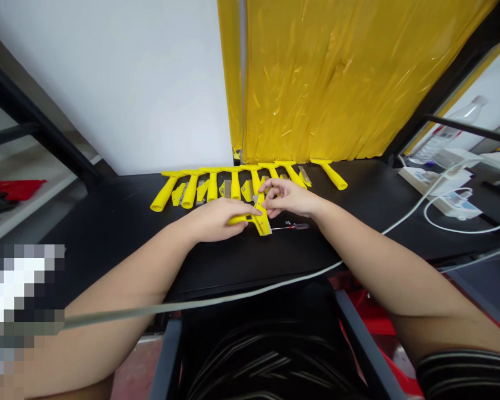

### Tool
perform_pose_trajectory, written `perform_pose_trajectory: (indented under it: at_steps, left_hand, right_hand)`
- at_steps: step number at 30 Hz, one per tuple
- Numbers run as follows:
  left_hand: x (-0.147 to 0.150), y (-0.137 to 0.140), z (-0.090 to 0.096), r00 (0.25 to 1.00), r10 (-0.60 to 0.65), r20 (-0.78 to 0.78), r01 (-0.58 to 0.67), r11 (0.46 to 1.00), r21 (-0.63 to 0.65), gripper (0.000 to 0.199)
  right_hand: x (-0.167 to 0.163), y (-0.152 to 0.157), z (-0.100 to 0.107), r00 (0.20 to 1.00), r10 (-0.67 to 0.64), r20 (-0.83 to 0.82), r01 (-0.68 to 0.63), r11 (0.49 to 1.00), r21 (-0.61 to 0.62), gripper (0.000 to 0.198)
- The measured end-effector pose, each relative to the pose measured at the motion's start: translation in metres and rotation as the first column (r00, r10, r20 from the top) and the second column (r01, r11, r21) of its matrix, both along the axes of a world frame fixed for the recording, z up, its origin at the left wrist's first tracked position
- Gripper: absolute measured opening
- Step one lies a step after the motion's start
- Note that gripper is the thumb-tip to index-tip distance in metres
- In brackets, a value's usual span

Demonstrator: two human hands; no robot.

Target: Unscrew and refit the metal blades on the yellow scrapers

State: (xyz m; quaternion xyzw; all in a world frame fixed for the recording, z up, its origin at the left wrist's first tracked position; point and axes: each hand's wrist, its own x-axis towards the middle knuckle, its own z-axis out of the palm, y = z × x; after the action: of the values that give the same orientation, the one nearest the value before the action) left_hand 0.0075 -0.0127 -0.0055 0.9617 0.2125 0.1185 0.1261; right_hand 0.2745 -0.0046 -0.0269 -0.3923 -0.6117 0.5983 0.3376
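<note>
My left hand (223, 219) is closed round the handle of a yellow scraper (261, 222), which has a metal blade along its head. The scraper lies low over the black table, head to the right. At the upper part of that head, my right hand (289, 198) has its fingers curled in a pinch; anything between the fingertips is too small to make out. Just right of the scraper lies a screwdriver (300, 226) with a dark handle, and a few tiny screws (288, 223) rest beside its shaft.
Behind my hands runs a row of several yellow T-shaped handles (164, 194), with yellow plates (178, 194) and blades between them. A white cable (250, 293) crosses in front of me. Power strips (454, 203) and a plastic bottle (445, 130) stand at the right.
</note>
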Motion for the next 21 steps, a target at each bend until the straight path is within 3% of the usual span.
perform_pose_trajectory:
  at_steps: [8,17,21]
  left_hand:
    - [-0.0008,0.0014,-0.0018,0.999,-0.023,0.048,0.023,1.000,0.001,0.038]
    - [-0.0006,0.0005,0.0004,0.996,-0.025,0.089,0.025,1.000,0.001,0.033]
    - [-0.0012,0.0004,0.0005,0.996,-0.023,0.092,0.022,1.000,0.010,0.033]
  right_hand:
    - [0.0069,-0.0021,0.0012,0.990,0.140,-0.009,-0.140,0.990,0.013,0.049]
    - [0.0087,-0.0072,-0.0003,0.952,0.303,-0.041,-0.304,0.952,-0.022,0.093]
    - [0.0088,-0.0071,-0.0009,0.942,0.332,-0.046,-0.334,0.942,-0.042,0.090]
